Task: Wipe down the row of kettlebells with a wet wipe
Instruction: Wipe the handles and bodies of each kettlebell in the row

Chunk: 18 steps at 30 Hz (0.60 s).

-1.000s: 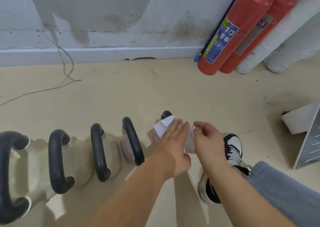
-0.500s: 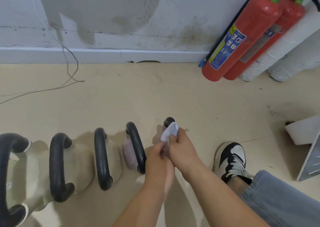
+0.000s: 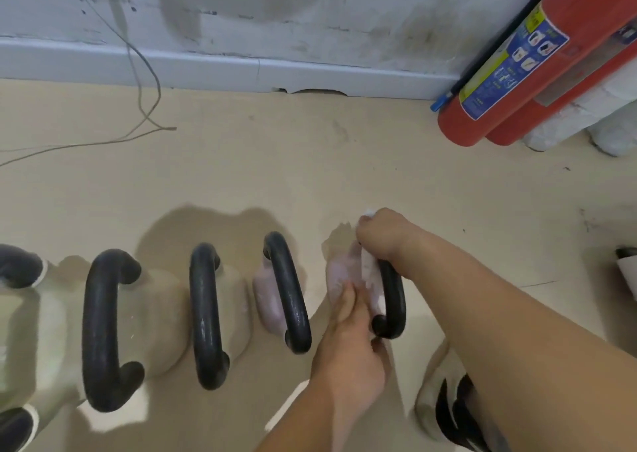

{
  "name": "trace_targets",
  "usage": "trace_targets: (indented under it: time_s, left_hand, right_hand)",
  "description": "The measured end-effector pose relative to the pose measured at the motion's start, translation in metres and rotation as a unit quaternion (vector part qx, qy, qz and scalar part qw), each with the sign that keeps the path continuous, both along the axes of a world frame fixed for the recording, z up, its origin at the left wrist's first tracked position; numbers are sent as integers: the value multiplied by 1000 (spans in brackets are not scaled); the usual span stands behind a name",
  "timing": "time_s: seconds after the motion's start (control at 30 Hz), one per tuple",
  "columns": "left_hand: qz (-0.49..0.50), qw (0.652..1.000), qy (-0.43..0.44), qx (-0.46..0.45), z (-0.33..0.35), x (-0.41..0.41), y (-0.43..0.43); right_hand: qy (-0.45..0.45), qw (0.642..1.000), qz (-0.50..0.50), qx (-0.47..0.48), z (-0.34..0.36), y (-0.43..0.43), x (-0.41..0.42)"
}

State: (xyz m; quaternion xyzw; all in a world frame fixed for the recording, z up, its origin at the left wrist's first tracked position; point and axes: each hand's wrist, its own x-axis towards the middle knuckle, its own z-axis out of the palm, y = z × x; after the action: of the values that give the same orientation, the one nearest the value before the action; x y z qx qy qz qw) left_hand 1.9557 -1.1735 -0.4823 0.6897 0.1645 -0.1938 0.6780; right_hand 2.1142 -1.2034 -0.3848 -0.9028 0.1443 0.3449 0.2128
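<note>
A row of kettlebells with black handles stands on the beige floor. The rightmost one is small and pink, with its handle [image 3: 391, 300] arched over its body [image 3: 339, 276]. My right hand [image 3: 382, 234] wraps a white wet wipe [image 3: 368, 269] around the far end of that handle. My left hand [image 3: 351, 348] rests against the pink body, fingers on its near side. To the left stand another pink kettlebell [image 3: 275, 300] and a pale beige kettlebell [image 3: 206, 313].
Two red fire extinguishers [image 3: 524, 62] lean on the wall at the back right. A thin cable [image 3: 144, 107] trails on the floor at the back left. My shoe [image 3: 448, 407] is beside the right kettlebell. A white object [image 3: 627, 272] sits at the right edge.
Both hands held the wipe together above the rightmost kettlebell. Now my right hand has gone onto the handle's far end with the wipe, and my left hand has dropped to the body.
</note>
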Motion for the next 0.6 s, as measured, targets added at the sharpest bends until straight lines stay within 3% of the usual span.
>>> trace_targets:
  time_s: [0.17,0.27,0.33,0.43,0.53,0.6]
  left_hand:
    - [-72,996,26,45,9,-10,19]
    - [-81,992,95,6,0,-3,28]
    - [-88,993,68,-41,0,-3,27]
    - [2,994,-21,-105,6,-3,22]
    - [30,992,-28,-115,26,-4,24]
    - [0,998,-25,-63,29,-2,22]
  right_hand:
    - [-90,996,10,-16,-10,-1,-35]
    - [-156,986,-16,56,-16,-13,-74]
    - [-162,980,-19,110,-14,-26,-102]
    - [-125,983,-29,128,-9,-36,-138]
    - [-119,988,-33,98,-8,-33,-152]
    - [-115,990,-23,73,-4,-24,-139]
